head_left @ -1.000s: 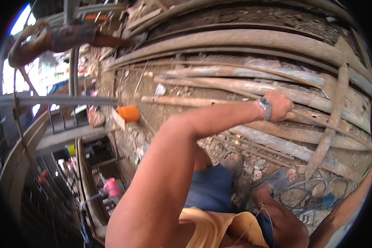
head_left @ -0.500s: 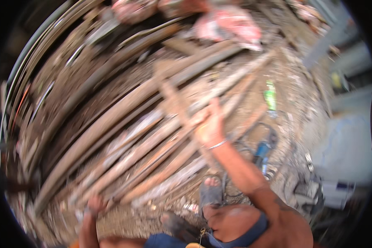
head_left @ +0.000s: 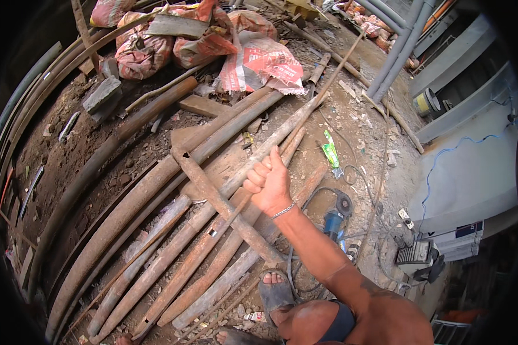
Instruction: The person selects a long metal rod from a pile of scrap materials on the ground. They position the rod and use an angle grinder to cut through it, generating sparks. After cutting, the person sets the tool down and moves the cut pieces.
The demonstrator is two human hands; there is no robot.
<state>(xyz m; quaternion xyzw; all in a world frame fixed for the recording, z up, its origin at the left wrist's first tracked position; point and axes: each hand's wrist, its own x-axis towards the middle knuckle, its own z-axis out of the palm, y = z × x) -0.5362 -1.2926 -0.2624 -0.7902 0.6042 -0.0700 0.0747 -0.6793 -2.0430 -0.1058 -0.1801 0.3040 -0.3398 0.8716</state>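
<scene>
My right hand (head_left: pixel 269 182) is closed in a fist, thumb uppermost, around a long thin rusty rod (head_left: pixel 342 64). The rod slants across a row of rusty metal pipes (head_left: pixel 155 267) lying on the ground. Beneath the hand, a shorter rusty pipe (head_left: pixel 224 204) lies crosswise over several of them. Only a sliver of what appears to be my left hand (head_left: pixel 124 340) shows at the lower edge, by the pipes' near ends; its fingers are hidden. To the right of my right forearm lies a blue angle grinder (head_left: pixel 334 221) on the ground.
Red and white sacks (head_left: pixel 262 60) are piled at the far side. A green plastic wrapper or bottle (head_left: pixel 330 150) lies right of the pipes. Cables (head_left: pixel 380 230) run to a grey boxy machine (head_left: pixel 417 256) at the right. My sandalled foot (head_left: pixel 276 293) stands beside the pipe ends.
The view has shifted and sharpened. My right hand has stayed closed and appears slightly lower and left in the picture. My left hand has dropped to the lower edge.
</scene>
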